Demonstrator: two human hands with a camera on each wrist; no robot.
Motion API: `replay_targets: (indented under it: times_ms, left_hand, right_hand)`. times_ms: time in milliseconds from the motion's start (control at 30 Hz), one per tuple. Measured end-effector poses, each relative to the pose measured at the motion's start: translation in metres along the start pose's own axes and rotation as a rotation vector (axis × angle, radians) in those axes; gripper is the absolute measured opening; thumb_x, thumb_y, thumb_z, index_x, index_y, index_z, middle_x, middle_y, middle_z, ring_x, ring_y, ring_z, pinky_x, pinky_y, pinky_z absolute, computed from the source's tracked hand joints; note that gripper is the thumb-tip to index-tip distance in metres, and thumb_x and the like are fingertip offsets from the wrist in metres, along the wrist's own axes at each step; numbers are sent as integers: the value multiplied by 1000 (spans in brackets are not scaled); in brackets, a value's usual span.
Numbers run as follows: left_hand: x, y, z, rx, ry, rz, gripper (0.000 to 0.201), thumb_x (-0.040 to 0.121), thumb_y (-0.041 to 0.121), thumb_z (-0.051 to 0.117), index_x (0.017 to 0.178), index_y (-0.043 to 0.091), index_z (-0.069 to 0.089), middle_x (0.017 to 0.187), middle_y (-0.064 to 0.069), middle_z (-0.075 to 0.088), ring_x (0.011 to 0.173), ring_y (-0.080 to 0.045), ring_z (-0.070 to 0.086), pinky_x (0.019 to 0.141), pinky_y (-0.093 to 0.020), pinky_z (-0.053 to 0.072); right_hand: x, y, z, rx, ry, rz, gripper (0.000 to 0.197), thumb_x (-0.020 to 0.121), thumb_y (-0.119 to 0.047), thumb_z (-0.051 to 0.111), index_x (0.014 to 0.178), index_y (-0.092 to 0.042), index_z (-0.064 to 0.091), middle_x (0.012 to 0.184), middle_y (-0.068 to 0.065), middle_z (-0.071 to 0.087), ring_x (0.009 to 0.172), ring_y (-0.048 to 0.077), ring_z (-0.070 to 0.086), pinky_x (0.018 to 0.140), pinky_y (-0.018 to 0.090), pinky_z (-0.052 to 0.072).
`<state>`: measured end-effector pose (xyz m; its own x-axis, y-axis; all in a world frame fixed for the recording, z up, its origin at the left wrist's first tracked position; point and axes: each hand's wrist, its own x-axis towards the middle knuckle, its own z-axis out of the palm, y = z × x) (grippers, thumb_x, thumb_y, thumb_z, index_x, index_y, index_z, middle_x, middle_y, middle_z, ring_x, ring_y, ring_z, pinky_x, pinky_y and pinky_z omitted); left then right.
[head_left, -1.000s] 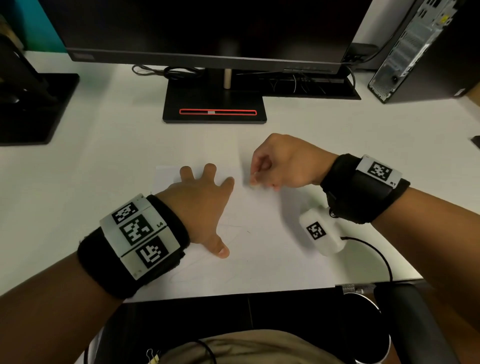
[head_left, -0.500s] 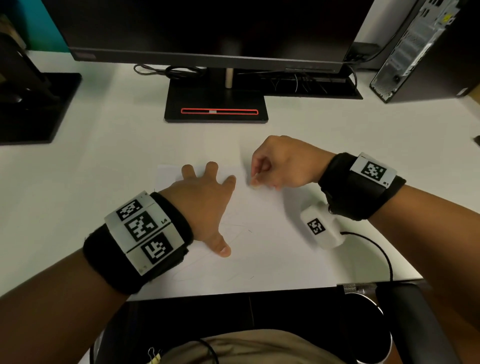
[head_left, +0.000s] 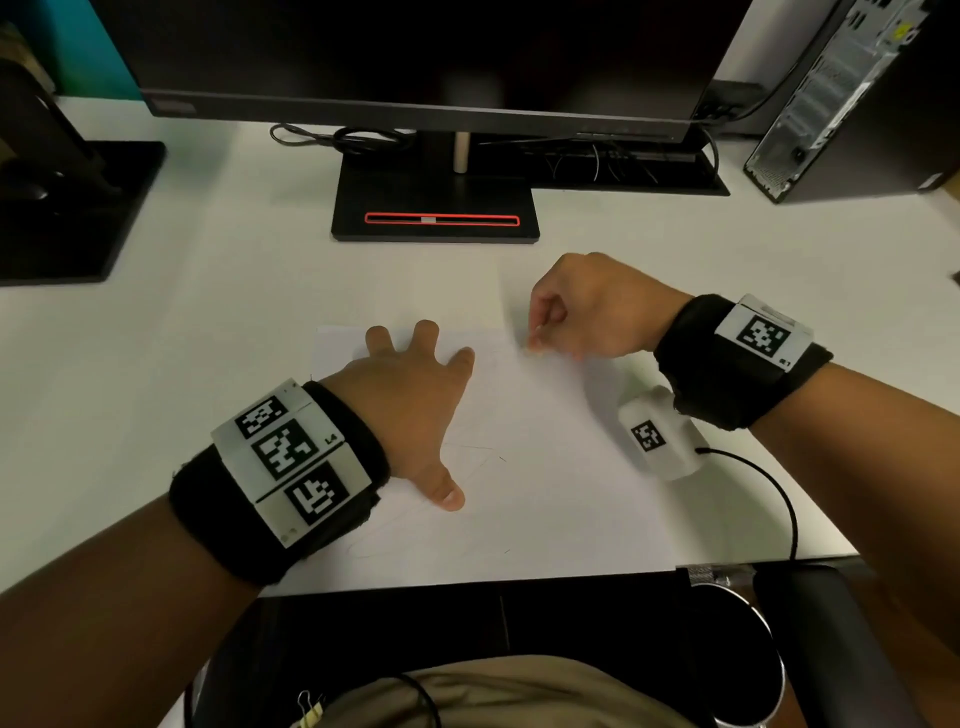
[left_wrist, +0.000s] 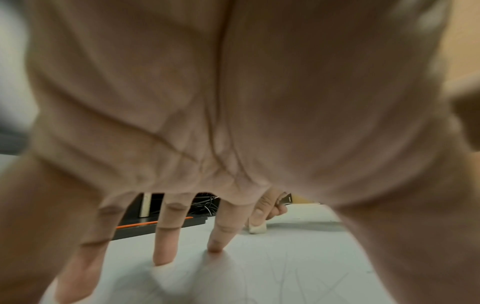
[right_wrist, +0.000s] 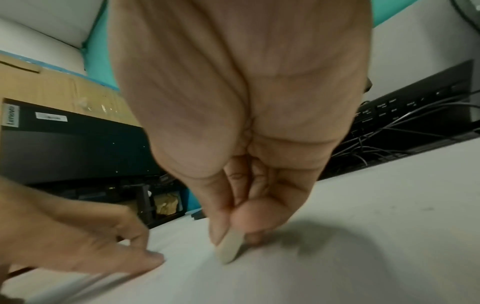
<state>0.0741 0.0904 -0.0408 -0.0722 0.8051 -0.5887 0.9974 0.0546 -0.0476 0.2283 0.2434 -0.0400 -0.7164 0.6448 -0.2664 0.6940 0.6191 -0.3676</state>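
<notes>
We press our left hand (head_left: 410, 410) flat, fingers straight, on the sheet of paper (head_left: 545, 493) at the near edge of the desk (head_left: 208, 312). Our right hand (head_left: 587, 312) pinches a white eraser (right_wrist: 230, 246), its tip touching the sheet near its far edge.

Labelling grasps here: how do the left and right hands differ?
The left hand lies flat, fingers spread, on the paper; the right hand is curled. The left hand holds nothing; the right hand pinches an eraser. Both wear black wristbands.
</notes>
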Motion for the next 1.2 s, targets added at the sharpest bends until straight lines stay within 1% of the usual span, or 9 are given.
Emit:
replay_targets:
  times_ms: [133,300,500,667,800,867,933,1067,1200]
  left_hand:
    - [0,1,0,-10,0,1,130,57,66,84,154,25,7,144,-5,15,130,-38,24,79,-42,51]
    - [-1,1,-1,-17,-2,1,129,57,66,84,154,25,8,145,-5,15,130,-39,24,82,-43,52]
    - [-1,0,1,-16,1,4,130,58,67,84,154,24,8,146,-4,14,131,-39,24,87,-46,53]
    - [-1,0,0,-10,5,3,126,57,67,84,152,24,12,144,-6,16,130,-39,25,82,-43,52]
    - [0,0,1,2,14,-2,128,56,69,83,152,24,12,144,-7,17,128,-39,27,74,-41,50]
    - [1,0,3,2,16,-2,128,56,68,83,153,24,12,143,-7,17,128,-38,27,75,-41,51]
    - [1,0,3,0,15,-4,128,56,68,84,153,24,12,143,-7,17,128,-38,26,78,-43,53]
    - [1,0,2,-9,17,4,125,57,67,83,152,25,14,141,-7,19,127,-38,27,72,-39,48]
    - [1,0,3,1,25,4,126,56,70,82,152,24,15,143,-6,19,128,-38,27,79,-43,51]
  right_hand:
    - [4,5,-4,-64,109,35,10,89,-24,73,85,-14,71,76,-7,64,85,16,55,64,24,42]
    - [-6,-14,3,41,-92,-95,10,86,-29,77,86,-20,75,71,-9,71,60,8,66,58,16,48]
    - [9,-2,-1,-82,99,-9,11,88,-23,72,79,-19,69,75,-7,63,87,18,57,71,26,44]
    - [4,-18,6,24,-77,-107,8,86,-29,75,85,-22,76,73,-8,73,64,7,68,58,14,46]
    - [13,-8,1,-42,23,-40,12,87,-28,76,88,-16,77,74,-10,68,77,12,64,65,23,46]
    - [17,-4,-3,-75,77,-17,11,87,-25,75,82,-16,74,72,-12,65,86,17,59,72,27,49]
    - [16,-8,-3,-86,84,-50,11,87,-25,74,79,-17,72,71,-13,65,83,15,57,80,31,53]
    - [6,-23,6,-13,-52,-140,8,86,-29,76,85,-21,77,71,-12,71,62,-2,62,62,15,47]
    - [12,-11,2,-45,7,-67,12,86,-29,77,87,-17,77,70,-13,67,67,1,60,64,21,45]
